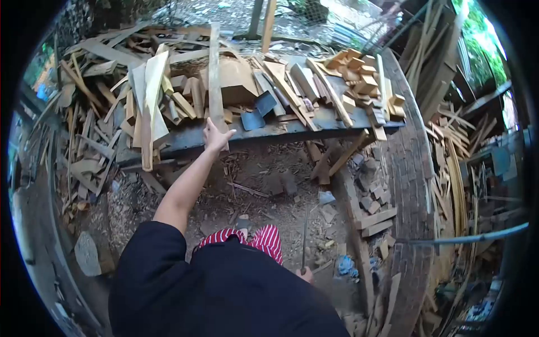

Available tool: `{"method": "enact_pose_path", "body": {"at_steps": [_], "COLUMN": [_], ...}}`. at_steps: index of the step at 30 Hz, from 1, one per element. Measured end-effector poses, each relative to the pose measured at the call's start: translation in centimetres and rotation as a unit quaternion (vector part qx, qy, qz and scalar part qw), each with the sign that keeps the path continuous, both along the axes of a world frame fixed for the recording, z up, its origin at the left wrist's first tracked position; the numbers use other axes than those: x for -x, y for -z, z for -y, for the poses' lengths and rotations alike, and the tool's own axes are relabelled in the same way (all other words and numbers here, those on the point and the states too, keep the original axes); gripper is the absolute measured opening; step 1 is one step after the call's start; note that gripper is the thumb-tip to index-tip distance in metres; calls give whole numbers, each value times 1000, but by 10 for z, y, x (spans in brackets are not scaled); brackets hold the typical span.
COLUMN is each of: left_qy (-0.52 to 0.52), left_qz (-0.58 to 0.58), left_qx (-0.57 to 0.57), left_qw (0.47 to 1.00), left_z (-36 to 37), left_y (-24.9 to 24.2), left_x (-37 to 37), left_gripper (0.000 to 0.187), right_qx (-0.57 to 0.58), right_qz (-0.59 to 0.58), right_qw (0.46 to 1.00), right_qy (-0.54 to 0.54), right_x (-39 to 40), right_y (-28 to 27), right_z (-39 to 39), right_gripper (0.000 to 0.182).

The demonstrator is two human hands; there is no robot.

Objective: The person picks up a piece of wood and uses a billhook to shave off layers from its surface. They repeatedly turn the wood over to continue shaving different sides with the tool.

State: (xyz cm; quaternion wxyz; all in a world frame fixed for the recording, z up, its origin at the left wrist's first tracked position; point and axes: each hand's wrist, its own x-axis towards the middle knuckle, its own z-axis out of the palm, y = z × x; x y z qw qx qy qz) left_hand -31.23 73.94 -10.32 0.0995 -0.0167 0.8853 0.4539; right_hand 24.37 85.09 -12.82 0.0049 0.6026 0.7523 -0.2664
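Note:
My left hand [214,136] reaches out to the near end of a long, narrow wooden plank [214,73]. Its fingers lie round the plank and the thumb points out to the right. The plank leans back over a heap of wood offcuts. Low in the view, my right hand [306,274] is closed round the lower end of a long, thin dark blade or rod [304,238], held upright; my black shirt partly hides this hand. Just right of my left hand, two dark flat plates [253,121] rest on the bench [292,132].
Small cut blocks [359,76] are piled at the bench's right end. A pale, split board [152,101] leans over the left edge. Wood chips and scraps litter the ground [252,174]. To the right runs a low brick wall [410,185], crossed by a bluish pole [477,238].

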Motion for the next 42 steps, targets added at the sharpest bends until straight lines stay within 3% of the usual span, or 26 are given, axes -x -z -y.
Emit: {"method": "enact_pose_path", "body": {"at_steps": [2,4,5,7,9,10,11,13,16,17,19,21,22,23,24,26,28,32,35,39,42], "left_qy": [-12,-17,-19,-41,-67,-51,-66,-71,-97,-113,-100,-114,-115,-121,-120,-118,-115,-127,-114,-149,-177], "left_qz": [17,-11,13,14,24,115,82,105,33,39,21,58,87,81,93,91,96,148,179,231,277], "left_qx": [63,5,4,45,69,76,78,86,54,63,71,89,96,103,116,116,113,38,-142,-174,-216], "left_qw": [998,1000,1000,998,995,989,991,988,993,991,992,988,985,984,982,982,982,980,967,946,919], "left_z": [-22,-22,-20,-30,-32,-31,-32,-30,-32,-30,-33,-38,-42,-43,-46,-49,-48,-41,-29,-18,-15], "left_y": [4,43,15,13,15,-41,-11,-30,-16,-11,-10,-30,-36,-33,-39,-56,-65,-100,-139,-198,-229], "left_x": [9,25,15,15,18,4,6,2,1,1,-1,6,1,1,3,6,8,14,4,-34,-82], "left_gripper": [117,119,117,113,110,110,108,98,94,94,94,93,93,93,93,92,93,96,99,99,99], "right_qx": [-5,3,-11,-3,14,35,59,90,142,172,190,221,278,221,197,224,255,366,436,497,693], "right_qz": [-40,-111,-106,-28,-67,-99,-112,-146,-167,-205,-179,-249,-170,-168,-203,-169,-224,-134,-66,29,147], "right_qw": [998,992,993,989,980,975,966,947,924,893,879,820,852,830,808,809,763,752,740,696,575], "right_qy": [-54,-53,-53,-145,-186,-193,-226,-271,-314,-361,-399,-465,-410,-483,-516,-517,-550,-532,-507,-517,-408], "right_x": [-2,10,21,76,120,141,167,226,320,347,418,485,515,542,571,618,659,718,739,753,761], "right_y": [33,46,34,4,2,3,-6,-14,-24,11,-27,-7,-52,-19,-29,-10,-13,-34,-60,-58,-63], "right_z": [-57,-90,-108,-135,-167,-182,-194,-215,-237,-262,-262,-284,-271,-293,-293,-311,-312,-309,-302,-301,-283], "right_gripper": [29,32,32,31,29,27,26,22,19,20,21,26,28,27,26,24,19,22,26,24,28]}}
